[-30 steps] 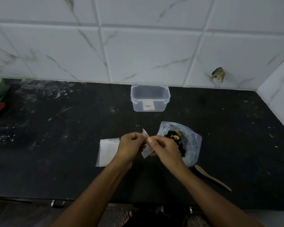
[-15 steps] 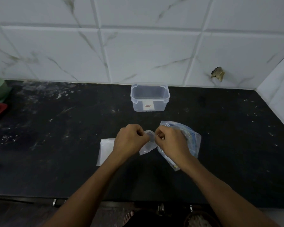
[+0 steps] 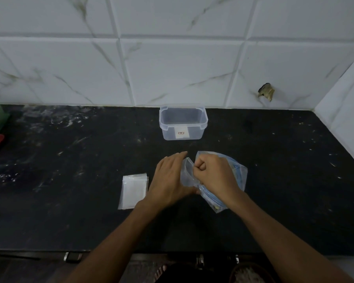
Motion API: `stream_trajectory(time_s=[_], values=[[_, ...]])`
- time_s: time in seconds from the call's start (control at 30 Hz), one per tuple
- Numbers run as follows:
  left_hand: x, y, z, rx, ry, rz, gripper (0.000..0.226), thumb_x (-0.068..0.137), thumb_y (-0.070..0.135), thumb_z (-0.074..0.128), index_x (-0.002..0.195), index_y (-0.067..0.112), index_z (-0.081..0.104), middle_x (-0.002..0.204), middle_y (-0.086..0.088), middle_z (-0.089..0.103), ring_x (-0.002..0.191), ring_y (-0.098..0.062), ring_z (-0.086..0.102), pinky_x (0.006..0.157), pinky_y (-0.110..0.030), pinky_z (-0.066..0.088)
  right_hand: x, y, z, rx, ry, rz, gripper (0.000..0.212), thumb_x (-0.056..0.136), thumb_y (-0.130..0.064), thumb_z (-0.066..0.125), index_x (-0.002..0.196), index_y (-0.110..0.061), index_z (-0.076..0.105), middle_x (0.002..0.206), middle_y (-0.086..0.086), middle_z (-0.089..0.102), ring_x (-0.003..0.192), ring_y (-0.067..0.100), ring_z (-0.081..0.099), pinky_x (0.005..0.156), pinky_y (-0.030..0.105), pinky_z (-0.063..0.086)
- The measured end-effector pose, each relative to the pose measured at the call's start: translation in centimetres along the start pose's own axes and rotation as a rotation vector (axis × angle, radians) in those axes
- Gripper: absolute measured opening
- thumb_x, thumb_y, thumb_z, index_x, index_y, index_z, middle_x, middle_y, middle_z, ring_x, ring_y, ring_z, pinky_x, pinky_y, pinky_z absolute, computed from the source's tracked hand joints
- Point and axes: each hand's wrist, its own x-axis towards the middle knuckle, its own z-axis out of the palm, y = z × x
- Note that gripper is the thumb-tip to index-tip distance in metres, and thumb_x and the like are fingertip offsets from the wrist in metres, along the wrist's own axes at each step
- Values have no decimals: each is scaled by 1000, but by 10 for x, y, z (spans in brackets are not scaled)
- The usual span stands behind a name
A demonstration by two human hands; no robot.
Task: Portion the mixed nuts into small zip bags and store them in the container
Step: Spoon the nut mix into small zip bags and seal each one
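hands — left (image 3: 170, 176) flat against small zip bag (image 3: 188, 174) | right (image 3: 213, 173) pinching its rim

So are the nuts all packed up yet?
Not yet. The clear container looks empty, so nothing is stored. The right hand pinches one small zip bag, with the left hand flat beside it. The stack of zip bags waits, and the big nut bag remains unportioned.
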Motion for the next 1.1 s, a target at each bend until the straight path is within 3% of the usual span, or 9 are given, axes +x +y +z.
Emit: stream_trajectory(time_s=[0.07, 0.17, 0.33, 0.47, 0.6, 0.73, 0.83, 0.97, 1.1], values=[[5, -4, 6, -6, 20, -21, 94, 83, 41, 74, 154, 23, 15, 161, -2, 19, 148, -17, 19, 119, -30, 9, 1, 0, -2, -16, -26, 39, 6, 91, -22, 62, 88, -17, 63, 85, 6, 68, 85, 21, 65, 86, 40, 53], [5, -12, 6, -66, 158, 49, 79, 80, 40, 77, 145, 23, 36, 150, -2, 40, 138, -16, 36, 117, -30, 21, -3, 5, -5, 51, 18, 13, 7, 90, -20, 63, 83, -17, 63, 77, 3, 67, 77, 18, 66, 78, 38, 56], [-2, -15, 6, -182, 173, 129, 82, 74, 37, 83, 142, 23, 39, 145, -2, 44, 134, -16, 42, 115, -35, 32, -3, 3, -13, 114, -88, 42, 8, 92, -22, 62, 94, -15, 64, 84, 4, 69, 80, 16, 68, 83, 38, 56], [-7, -20, 4, -327, 276, 209, 72, 68, 38, 85, 127, 37, 44, 127, 13, 53, 116, -2, 53, 98, -26, 48, -13, 27, -34, 239, 20, 93, 10, 94, -30, 56, 96, -24, 64, 80, -5, 67, 69, 4, 64, 64, 19, 51], [-10, -23, 6, -387, 277, 216, 66, 69, 38, 84, 120, 44, 43, 119, 23, 53, 111, 8, 53, 83, -10, 47, -41, 97, -56, 108, 81, 223, 10, 94, -22, 57, 87, -28, 60, 82, -5, 66, 69, 2, 61, 58, 15, 42], [-12, -24, 13, -427, 254, 233, 63, 70, 33, 84, 120, 41, 47, 118, 22, 54, 110, 13, 52, 81, -5, 46, -65, 156, -45, -184, -162, 390, 4, 89, -26, 65, 88, -30, 63, 93, -6, 66, 80, 4, 59, 73, 25, 48], [-12, -24, 17, -427, 245, 236, 63, 70, 32, 84, 121, 38, 48, 117, 22, 55, 110, 15, 51, 81, -1, 43, -77, 178, -28, -289, -270, 415, 14, 87, -31, 68, 100, -28, 64, 100, -6, 60, 85, 6, 57, 73, 24, 47], [-11, -24, 20, -435, 231, 233, 64, 69, 36, 83, 121, 39, 47, 117, 24, 53, 109, 17, 50, 80, 2, 42, -87, 190, -16, -372, -219, 389, 18, 86, -30, 67, 104, -30, 62, 103, -4, 56, 92, 10, 54, 77, 27, 48], [-10, -25, 22, -429, 211, 238, 63, 70, 35, 83, 120, 42, 45, 118, 25, 52, 110, 16, 50, 80, 3, 41, -92, 190, -14, -373, -158, 364, 16, 85, -25, 68, 81, -32, 54, 92, -6, 55, 84, 10, 53, 71, 25, 46]])
